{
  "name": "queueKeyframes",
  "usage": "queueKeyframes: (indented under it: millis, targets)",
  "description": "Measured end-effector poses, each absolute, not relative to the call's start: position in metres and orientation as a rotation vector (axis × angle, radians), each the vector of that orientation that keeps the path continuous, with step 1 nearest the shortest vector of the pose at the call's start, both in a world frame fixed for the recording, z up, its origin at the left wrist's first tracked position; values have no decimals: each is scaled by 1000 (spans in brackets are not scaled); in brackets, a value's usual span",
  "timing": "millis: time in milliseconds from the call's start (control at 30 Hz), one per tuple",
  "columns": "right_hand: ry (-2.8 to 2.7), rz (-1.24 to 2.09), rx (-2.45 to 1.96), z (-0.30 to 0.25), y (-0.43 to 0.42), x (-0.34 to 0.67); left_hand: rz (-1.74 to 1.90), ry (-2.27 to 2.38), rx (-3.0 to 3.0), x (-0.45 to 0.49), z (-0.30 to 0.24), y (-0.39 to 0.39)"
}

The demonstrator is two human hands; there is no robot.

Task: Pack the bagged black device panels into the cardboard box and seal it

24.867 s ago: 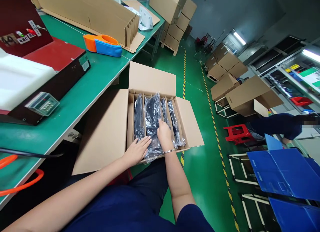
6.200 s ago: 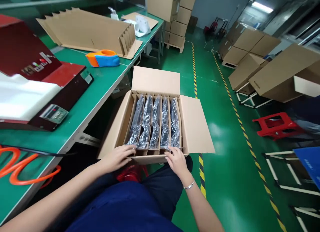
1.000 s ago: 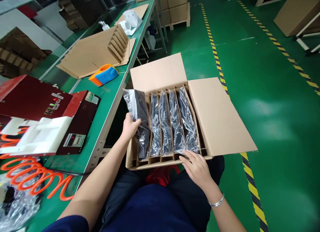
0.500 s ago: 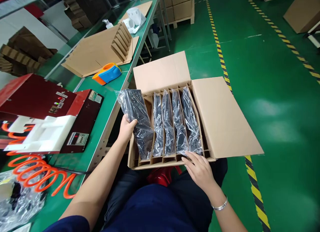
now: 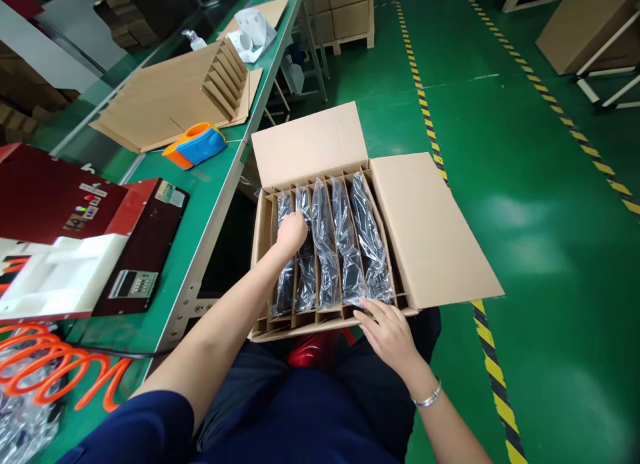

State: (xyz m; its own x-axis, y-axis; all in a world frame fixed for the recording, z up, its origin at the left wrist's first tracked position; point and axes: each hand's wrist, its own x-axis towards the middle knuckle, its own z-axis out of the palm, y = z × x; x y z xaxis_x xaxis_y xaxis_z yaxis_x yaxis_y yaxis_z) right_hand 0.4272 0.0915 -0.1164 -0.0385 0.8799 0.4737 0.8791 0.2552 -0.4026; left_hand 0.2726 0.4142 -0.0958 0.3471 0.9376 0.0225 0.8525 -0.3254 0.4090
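An open cardboard box (image 5: pixel 430 231) with divider slots sits in front of my knees, flaps spread. Several black items in clear plastic bags (image 5: pixel 345 244) stand in its slots. My left hand (image 5: pixel 291 232) reaches into the left side of the box, fingers curled on top of a bagged black item (image 5: pixel 285 287) that stands in a slot there. My right hand (image 5: pixel 387 331) rests on the box's near edge by the right-hand slots, fingers spread and flat, holding nothing.
A green bench (image 5: pixel 200 184) on the left carries a red machine (image 5: pixel 60 204) with a white foam block (image 5: pixel 60 277), an orange and blue tape dispenser (image 5: pixel 195 144), cardboard dividers (image 5: pixel 170 97) and an orange coiled hose (image 5: pixel 55 371). Striped floor tape (image 5: pixel 425 117) runs right of the box.
My left hand lifted a bagged item above the box's left side, then lowered it into a left slot. The right hand stayed on the near edge.
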Motion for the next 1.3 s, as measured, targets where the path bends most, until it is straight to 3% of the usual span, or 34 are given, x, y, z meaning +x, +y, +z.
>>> queueKeyframes:
  millis: [300,533,800,1033,1300]
  targets:
    - [-1855,10,-1583,-117,92,426,220,1836,2205,289,-76,417]
    - [-1847,17,-1577,-120,91,426,1030,1334,1830,232,-34,395]
    - [-1857,2,-1557,-121,92,427,1188,1170,1548,223,-23,375]
    - [-1855,12,-1566,-121,93,427,1147,1152,1602,228,-28,379]
    - [-1854,18,-1583,-120,92,426,424,1527,1960,262,-64,419]
